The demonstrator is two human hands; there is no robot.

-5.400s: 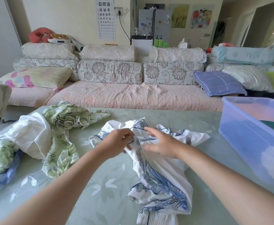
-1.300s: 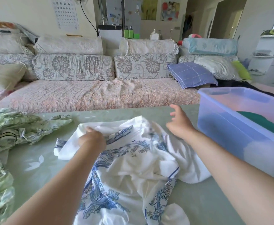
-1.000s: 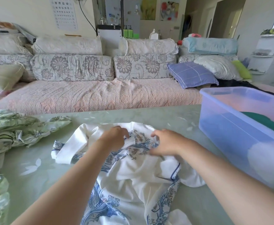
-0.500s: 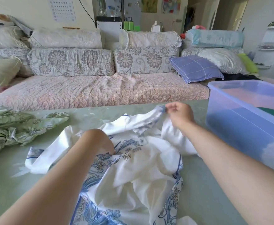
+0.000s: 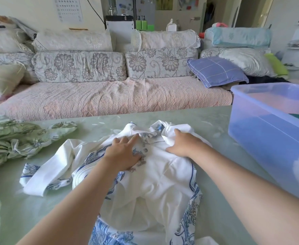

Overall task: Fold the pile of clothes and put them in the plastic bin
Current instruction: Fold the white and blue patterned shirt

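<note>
The white and blue shirt (image 5: 154, 183) lay spread out on the green surface (image 5: 30, 209), right in front of the person. The left hand (image 5: 123, 152) was flat and open, pressing down on the shirt just below the collar. The right hand (image 5: 182, 144) lay on the cloth beside it, near the collar, and its fingers looked mostly straight too, holding nothing.

The shirt was lumpy and not smooth. One sleeve (image 5: 44, 175) was bunched up on the left. If it was folded like that, the creases would probably get pressed in and the fold would come out crooked. The near end of the shirt seemed to reach the near edge of the surface, so a hard tug could make it slide off.

The plastic bin (image 5: 269, 135) sat close on the right, with some things already inside. A wide sweep of the right arm could bump it. The green clothes (image 5: 17, 138) waited on the left, and the loose sleeve could get mixed up with them.
</note>
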